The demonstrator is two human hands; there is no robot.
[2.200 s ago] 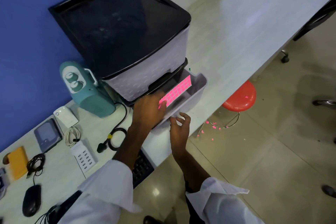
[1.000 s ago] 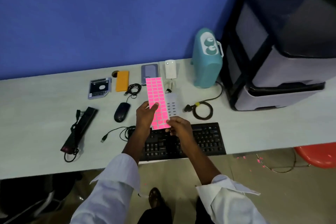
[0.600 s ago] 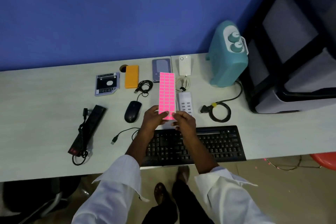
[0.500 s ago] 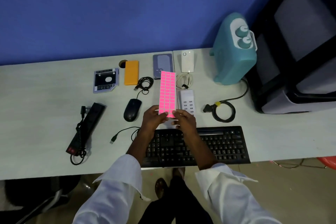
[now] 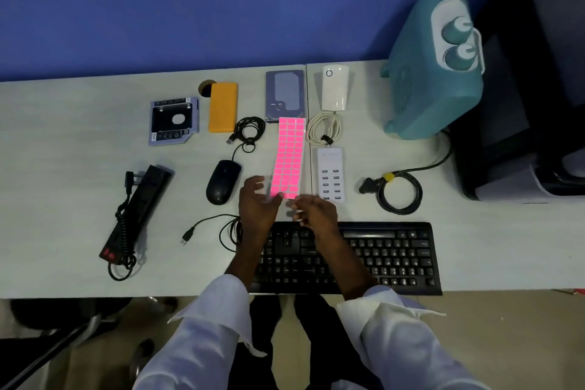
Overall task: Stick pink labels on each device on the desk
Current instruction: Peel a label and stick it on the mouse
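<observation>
Nearest the person, the keyboard is crossed by both forearms. Just beyond its far edge the two hands are brought together at the near short end of the label sheet.

The right hand is set with curled fingertips at the sheet's near-right corner, which appears to be pinched. The left hand is held with fingers loosely spread and the thumb laid at the near-left corner; whether that corner is gripped cannot be told, as the fingers are blurred.

From those fingertips the sheet is stretched straight away from the person – its long axis points at the wall, over the desk, between the mouse on the left and the white charging hub on the right. The first labels to be peeled are therefore those directly under the fingers.

The mouse is judged nearer the left hand and the hub nearer the right – either could be labelled first. No pink label is seen on any device, so the task is judged barely begun.
</observation>
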